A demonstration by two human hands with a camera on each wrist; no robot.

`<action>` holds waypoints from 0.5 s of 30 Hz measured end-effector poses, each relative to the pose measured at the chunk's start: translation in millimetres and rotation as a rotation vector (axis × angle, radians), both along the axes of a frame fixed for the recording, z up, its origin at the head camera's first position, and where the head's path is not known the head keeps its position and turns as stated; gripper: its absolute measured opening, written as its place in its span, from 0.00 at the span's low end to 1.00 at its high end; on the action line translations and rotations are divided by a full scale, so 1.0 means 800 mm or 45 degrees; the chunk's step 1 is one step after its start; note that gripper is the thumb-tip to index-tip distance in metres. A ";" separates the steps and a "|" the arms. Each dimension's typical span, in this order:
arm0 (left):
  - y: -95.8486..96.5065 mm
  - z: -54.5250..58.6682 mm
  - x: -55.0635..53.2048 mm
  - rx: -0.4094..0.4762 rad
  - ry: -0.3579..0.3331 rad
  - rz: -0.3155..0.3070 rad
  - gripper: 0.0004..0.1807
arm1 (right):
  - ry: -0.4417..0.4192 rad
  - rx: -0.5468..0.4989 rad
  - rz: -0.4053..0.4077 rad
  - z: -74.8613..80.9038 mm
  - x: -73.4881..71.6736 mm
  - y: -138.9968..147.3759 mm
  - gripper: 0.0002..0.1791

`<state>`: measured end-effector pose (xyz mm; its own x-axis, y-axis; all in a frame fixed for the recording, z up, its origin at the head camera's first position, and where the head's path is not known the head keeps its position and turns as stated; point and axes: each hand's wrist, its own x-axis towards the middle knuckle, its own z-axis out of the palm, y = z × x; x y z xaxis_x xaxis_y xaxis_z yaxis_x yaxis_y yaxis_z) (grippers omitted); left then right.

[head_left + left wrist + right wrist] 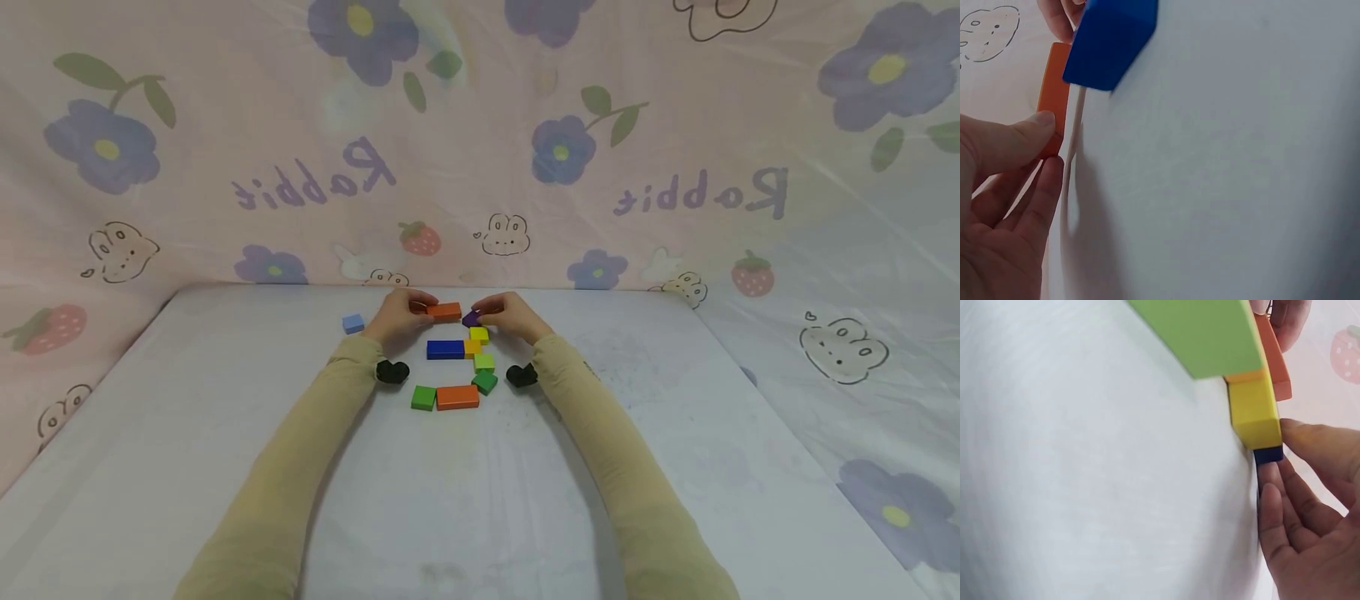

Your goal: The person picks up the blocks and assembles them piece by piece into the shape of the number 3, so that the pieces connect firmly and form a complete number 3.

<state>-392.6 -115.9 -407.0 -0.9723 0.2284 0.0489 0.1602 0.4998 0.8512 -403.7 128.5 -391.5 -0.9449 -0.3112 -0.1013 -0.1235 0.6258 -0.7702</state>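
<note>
My left hand (397,318) pinches the near end of an orange rectangular block (447,312) at the far side of the table; in the left wrist view, the thumb presses on that orange block (1054,94). Across from it, my right hand (516,318) holds a small purple block (471,319) between thumb and fingers. In the right wrist view, only a dark strip of this block (1268,454) shows behind a yellow block (1254,415). Just below, in the head view, lie the yellow block (478,335), a long blue block (445,350) and a small amber block (472,349).
Nearer the body lie a light green block (483,363), a turned green block (485,382), another orange block (457,397) and a green block (423,398). A light blue block (353,323) sits apart, left of the left hand. A patterned cloth (465,175) rises behind the table.
</note>
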 end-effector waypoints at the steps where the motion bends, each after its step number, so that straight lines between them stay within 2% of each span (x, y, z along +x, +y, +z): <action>1: 0.001 -0.001 0.000 0.001 -0.007 0.003 0.18 | -0.001 0.001 0.000 -0.001 -0.001 0.000 0.16; 6: 0.004 -0.003 -0.001 -0.016 0.007 0.013 0.17 | -0.014 -0.002 -0.005 -0.003 -0.004 0.001 0.16; 15: 0.014 0.001 0.006 -0.018 0.014 0.019 0.18 | -0.019 0.007 -0.009 -0.002 -0.004 0.000 0.15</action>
<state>-387.9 -104.6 -405.9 -0.9751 0.2145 0.0566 0.1620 0.5142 0.8422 -407.0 128.6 -392.9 -0.9455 -0.3039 -0.1169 -0.1077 0.6308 -0.7684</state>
